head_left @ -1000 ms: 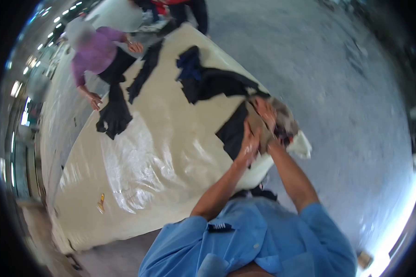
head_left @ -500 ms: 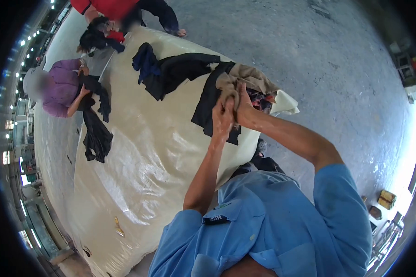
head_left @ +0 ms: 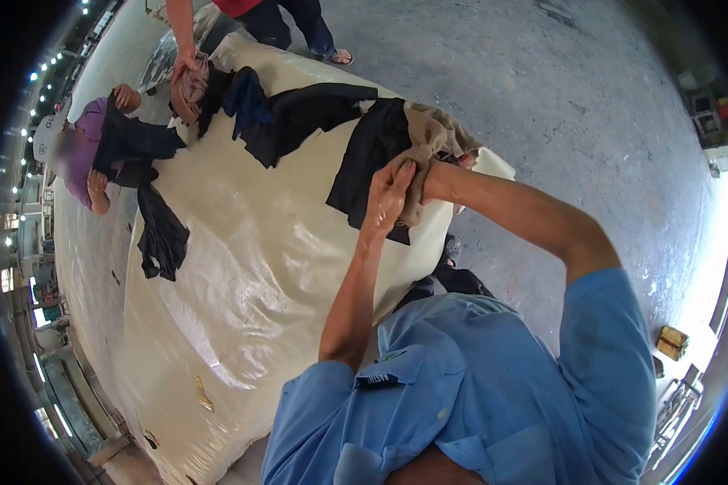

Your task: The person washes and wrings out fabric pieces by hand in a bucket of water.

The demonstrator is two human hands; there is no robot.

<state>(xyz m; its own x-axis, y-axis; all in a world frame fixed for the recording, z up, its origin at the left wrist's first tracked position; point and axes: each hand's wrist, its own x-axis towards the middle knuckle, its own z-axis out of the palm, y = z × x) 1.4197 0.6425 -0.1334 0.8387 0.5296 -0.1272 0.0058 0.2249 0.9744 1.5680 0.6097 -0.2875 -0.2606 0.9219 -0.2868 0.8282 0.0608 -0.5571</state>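
A tan cloth (head_left: 430, 133) lies bunched at the right end of the cream plastic-covered surface (head_left: 243, 250). My left hand (head_left: 390, 190) is closed on its near left part, thumb on top. The cloth covers most of my right hand (head_left: 437, 181), whose fingers are hidden in its folds. A black cloth (head_left: 368, 153) is spread flat under and left of my left hand. Farther left lie another black cloth (head_left: 311, 113) and a dark blue one (head_left: 248, 101).
A person in purple (head_left: 85, 145) at the left edge holds a dark cloth (head_left: 137, 137). Another person's hand (head_left: 186, 63) at the far end grips a brownish cloth (head_left: 190, 89). A black cloth (head_left: 162, 234) hangs at the left edge. A yellow object (head_left: 204, 396) lies near the front.
The tan cloth has been pulled over my right hand and hangs lower between my hands. The far person has brought a brownish cloth onto the surface. The person in purple has raised the dark cloth.
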